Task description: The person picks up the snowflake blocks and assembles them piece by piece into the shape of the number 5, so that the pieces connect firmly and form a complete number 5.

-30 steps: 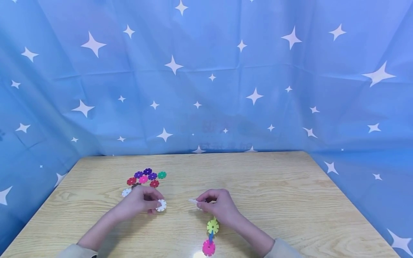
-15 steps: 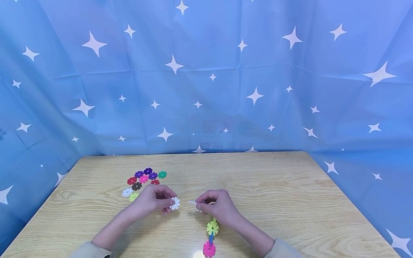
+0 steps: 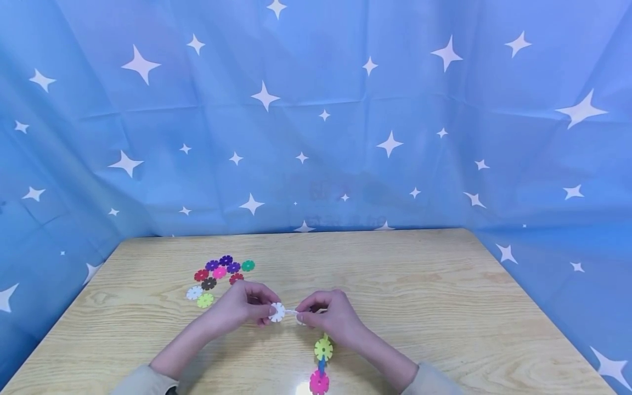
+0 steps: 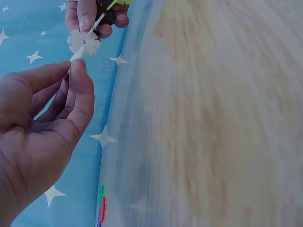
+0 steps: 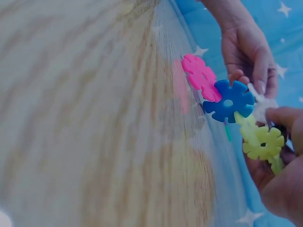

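Observation:
In the head view my left hand (image 3: 244, 307) pinches a white notched interlocking disc (image 3: 277, 312) by its edge. My right hand (image 3: 336, 317) grips the end of a chain of such discs, where another white disc (image 4: 84, 42) meets the left hand's disc edge to edge. How deep the two notches sit in each other is hard to tell. A black disc (image 4: 106, 14) shows among the right fingers. Yellow discs (image 5: 263, 143), a blue disc (image 5: 228, 101) and a pink disc (image 5: 200, 77) trail from the right hand.
Several loose discs lie on the wooden table (image 3: 419, 285) at the back left, among them a green disc (image 3: 248, 265), a brown disc (image 3: 209, 283), a white disc (image 3: 195, 292) and a yellow-green disc (image 3: 204, 300). A blue star-patterned curtain (image 3: 316, 137) surrounds the table.
My left hand has moved right with its white disc, from near the loose discs to the white disc at the chain's end. The right hand has stayed nearly in place.

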### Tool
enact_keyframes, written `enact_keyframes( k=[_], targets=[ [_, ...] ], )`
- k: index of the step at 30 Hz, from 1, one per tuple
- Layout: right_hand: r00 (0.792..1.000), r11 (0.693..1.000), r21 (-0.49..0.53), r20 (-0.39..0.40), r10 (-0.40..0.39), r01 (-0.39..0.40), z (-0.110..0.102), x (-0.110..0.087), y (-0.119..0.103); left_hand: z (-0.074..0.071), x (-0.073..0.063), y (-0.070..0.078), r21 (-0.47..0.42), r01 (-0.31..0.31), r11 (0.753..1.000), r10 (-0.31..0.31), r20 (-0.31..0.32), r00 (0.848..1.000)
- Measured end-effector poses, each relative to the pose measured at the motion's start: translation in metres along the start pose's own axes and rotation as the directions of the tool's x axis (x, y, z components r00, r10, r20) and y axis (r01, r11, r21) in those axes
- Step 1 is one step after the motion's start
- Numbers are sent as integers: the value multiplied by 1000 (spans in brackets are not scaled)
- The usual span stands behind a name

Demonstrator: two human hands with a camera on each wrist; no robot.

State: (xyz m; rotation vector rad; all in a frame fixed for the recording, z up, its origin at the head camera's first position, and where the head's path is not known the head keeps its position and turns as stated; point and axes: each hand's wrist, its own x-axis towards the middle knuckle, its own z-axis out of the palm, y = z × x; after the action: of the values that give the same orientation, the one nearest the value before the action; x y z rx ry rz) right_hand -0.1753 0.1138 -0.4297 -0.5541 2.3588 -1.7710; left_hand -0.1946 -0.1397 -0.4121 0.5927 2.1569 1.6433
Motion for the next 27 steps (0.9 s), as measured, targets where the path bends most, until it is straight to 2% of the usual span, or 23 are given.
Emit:
enact_keyframes(
  k=[10,16,27],
  targets=[
    [999,1000,-4,40,-26,26,-8,-4,-1,5,8,0,42,-36,998,34,41,999],
    [997,998,8,51,-57,56,-9,-4,-1,6,8,0,58,-49,997,46,41,998],
    [997,998,35,46,-60,58,-9,-4,1,11,8,0,10,-53,999,53,34,998]
  ],
)
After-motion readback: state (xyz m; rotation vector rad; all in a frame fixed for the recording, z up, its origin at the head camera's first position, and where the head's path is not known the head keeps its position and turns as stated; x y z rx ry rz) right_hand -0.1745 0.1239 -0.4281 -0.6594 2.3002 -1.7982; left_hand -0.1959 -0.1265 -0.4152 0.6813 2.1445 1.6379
